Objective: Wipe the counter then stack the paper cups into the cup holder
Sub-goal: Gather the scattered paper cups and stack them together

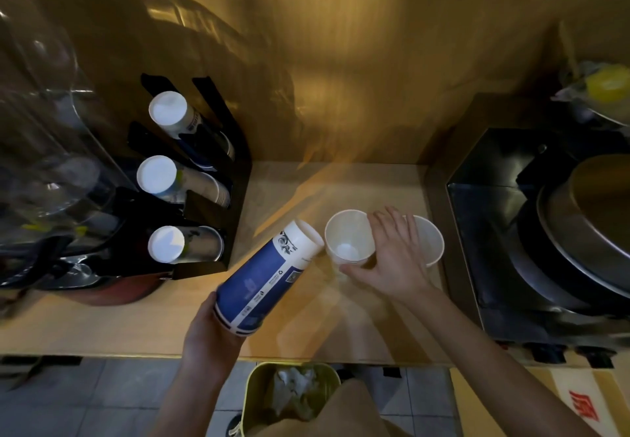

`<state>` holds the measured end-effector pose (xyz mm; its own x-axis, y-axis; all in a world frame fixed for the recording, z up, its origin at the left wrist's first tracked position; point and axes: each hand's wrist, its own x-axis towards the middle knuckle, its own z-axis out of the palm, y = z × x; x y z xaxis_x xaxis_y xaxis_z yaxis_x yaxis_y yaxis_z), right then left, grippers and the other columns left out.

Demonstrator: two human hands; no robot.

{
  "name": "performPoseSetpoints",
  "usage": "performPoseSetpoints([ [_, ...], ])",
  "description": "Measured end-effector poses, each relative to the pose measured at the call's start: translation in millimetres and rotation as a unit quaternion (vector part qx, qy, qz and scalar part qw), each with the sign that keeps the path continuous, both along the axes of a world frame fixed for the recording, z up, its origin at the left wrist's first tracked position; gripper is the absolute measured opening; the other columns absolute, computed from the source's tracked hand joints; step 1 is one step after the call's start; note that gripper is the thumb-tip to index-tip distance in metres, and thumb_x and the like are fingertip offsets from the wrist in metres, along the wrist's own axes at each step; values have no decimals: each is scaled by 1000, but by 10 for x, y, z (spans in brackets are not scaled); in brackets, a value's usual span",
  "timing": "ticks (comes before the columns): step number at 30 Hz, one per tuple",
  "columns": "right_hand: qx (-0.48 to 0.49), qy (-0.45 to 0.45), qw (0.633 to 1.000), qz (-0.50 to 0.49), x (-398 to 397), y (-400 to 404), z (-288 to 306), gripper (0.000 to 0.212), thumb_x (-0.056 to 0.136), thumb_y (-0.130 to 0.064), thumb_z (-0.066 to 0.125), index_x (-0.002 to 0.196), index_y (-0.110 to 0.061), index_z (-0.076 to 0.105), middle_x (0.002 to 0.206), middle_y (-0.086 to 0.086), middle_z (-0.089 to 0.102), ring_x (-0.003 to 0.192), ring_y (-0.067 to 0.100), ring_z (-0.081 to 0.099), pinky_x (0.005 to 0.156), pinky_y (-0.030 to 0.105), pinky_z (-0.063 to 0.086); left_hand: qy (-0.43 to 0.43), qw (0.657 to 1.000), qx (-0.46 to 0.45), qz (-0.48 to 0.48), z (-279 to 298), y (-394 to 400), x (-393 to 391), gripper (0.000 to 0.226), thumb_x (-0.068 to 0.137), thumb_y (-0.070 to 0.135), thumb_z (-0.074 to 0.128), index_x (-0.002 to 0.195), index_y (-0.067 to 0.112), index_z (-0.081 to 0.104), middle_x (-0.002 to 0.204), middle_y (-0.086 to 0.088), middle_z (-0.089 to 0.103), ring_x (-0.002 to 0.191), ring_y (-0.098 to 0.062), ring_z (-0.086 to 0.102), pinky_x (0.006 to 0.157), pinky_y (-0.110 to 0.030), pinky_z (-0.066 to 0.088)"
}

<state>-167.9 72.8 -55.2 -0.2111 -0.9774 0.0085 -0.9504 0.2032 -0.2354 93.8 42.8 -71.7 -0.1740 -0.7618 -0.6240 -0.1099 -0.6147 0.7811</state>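
A blue-and-white stack of paper cups is gripped at its rim end by the left hand, tilted above the desk near its front edge. The right hand is curled around 1 upright white cup (a 2nd cup stands just beside it). The black cup holder, at the left, is filled with 3 stacks.

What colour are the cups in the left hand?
The stack of cups is blue with a white top band and small prints, seen in the head view.

counter bare in front, cup holder left
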Motion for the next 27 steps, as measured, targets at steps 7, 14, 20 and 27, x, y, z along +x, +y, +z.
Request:
performPoseSetpoints([
  [7,38,-96,995,16,-16,17,289,109,68,-52,71,147,-14,7,157,6,11,145,23,-1,117,35,5,184,969,26,162,70,19,55,22,96,26,34,96,17,55,69,2,75,66,-10,71,54,-23,57],
  [14,12,-140,974,179,288,6,793,99,65,-40,78,143,-32,18,151,-8,26,137,10,20,110,30,22,149,984,-53,84,344,-15,-159,20,86,31,52,100,20,62,79,14,74,81,-1,66,87,-26,45],
  [20,16,-195,971,136,118,101,659,78,60,-40,82,128,-31,45,125,-10,52,115,5,41,95,28,39,147,984,-101,12,597,-30,-274,35,87,35,46,106,10,62,83,-5,73,76,-17,68,70,-33,48],
  [27,-53,-288,956,20,-170,335,646,74,51,-34,88,117,-31,54,108,-13,58,96,4,55,84,26,49,180,971,-134,-83,778,-179,-495,36,91,35,37,96,17,68,94,-4,74,93,-17,68,81,-30,50],
])
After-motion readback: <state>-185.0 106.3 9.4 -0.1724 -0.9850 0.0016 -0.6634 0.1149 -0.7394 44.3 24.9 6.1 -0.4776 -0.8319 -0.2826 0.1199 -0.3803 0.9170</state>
